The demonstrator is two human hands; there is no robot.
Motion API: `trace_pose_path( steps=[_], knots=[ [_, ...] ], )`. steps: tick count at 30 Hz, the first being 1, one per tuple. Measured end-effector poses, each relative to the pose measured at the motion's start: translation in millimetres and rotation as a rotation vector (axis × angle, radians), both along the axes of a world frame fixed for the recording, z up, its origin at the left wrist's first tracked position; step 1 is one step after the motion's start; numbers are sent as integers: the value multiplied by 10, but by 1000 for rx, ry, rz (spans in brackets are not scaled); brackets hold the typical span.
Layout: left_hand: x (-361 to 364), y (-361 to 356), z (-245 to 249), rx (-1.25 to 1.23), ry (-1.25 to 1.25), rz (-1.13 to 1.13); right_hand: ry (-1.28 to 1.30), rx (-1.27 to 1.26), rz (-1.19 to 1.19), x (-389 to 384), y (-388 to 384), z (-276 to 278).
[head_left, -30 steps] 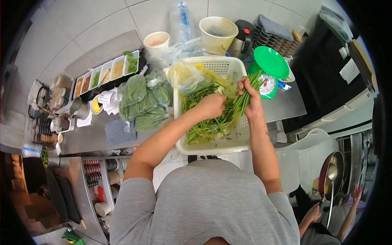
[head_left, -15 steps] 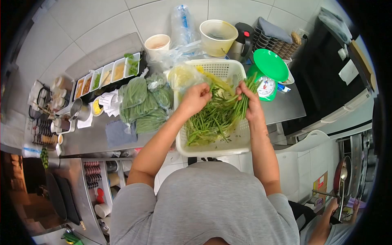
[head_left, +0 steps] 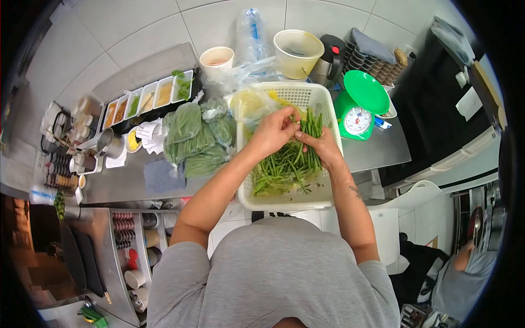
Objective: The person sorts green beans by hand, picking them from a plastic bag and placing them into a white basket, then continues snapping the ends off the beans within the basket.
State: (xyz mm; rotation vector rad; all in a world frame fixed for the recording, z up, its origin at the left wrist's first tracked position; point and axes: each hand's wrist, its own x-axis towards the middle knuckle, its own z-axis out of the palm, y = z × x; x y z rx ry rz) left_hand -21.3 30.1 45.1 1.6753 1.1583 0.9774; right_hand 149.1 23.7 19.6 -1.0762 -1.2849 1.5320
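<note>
My right hand (head_left: 324,147) is closed around a bunch of thin green stalks (head_left: 312,124), held upright over a white plastic basket (head_left: 287,204). My left hand (head_left: 273,133) meets it at the bunch's left side, its thumb and fingertips pinched on a green stalk. Below both hands, a heap of loose green stalks (head_left: 278,174) lies in the basket. A clear plastic bag with something yellowish (head_left: 251,105) rests at the basket's far left corner, partly behind my left hand.
Bagged green vegetables (head_left: 191,136) lie left of the basket, beside a folded grey cloth (head_left: 164,176). A green kitchen scale (head_left: 355,117) stands to the right. Behind are a pale tub (head_left: 298,52) and a thermal jug (head_left: 328,60). Another person (head_left: 462,284) is at lower right.
My left hand has moved right to meet my right hand at the bunch. The right hand has shifted slightly left, and the bunch stands more upright. The other person has moved.
</note>
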Motion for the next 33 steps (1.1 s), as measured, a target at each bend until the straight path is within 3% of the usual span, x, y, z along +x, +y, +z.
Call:
trace_pose_path(
  steps=[3, 9, 12, 15, 16, 18, 21, 24, 25, 31, 33],
  knots=[
    [19, 63, -82, 308, -28, 193, -23, 22, -10, -7, 15, -46],
    [38, 86, -147, 317, -93, 359, 23, 25, 0, -20, 16, -27],
    [-39, 91, -117, -18, -276, 97, 14, 44, 9, -11, 10, -30],
    [-108, 32, -28, -553, -723, -276, -1, 77, -2, 5, 23, -69],
    [-147, 13, -35, -589, -712, -348, -3, 81, -27, 19, 32, -88],
    [-200, -31, -66, -659, -684, -497, 16, 81, -78, 38, 55, -87],
    [-127, -152, -216, 63, 211, -88, 83, 68, -143, 60, 55, -64],
    [-120, -181, -358, 10, 363, -223, 124, 74, -174, 55, 80, -31],
    [-69, -208, -404, -10, 255, -160, 122, 75, -186, 53, 78, -26],
    [113, -176, -429, 182, 381, 359, 160, 127, -95, 15, -3, -8],
    [57, -117, -486, 171, 406, 304, 169, 152, -82, -15, -22, 0]
  ],
)
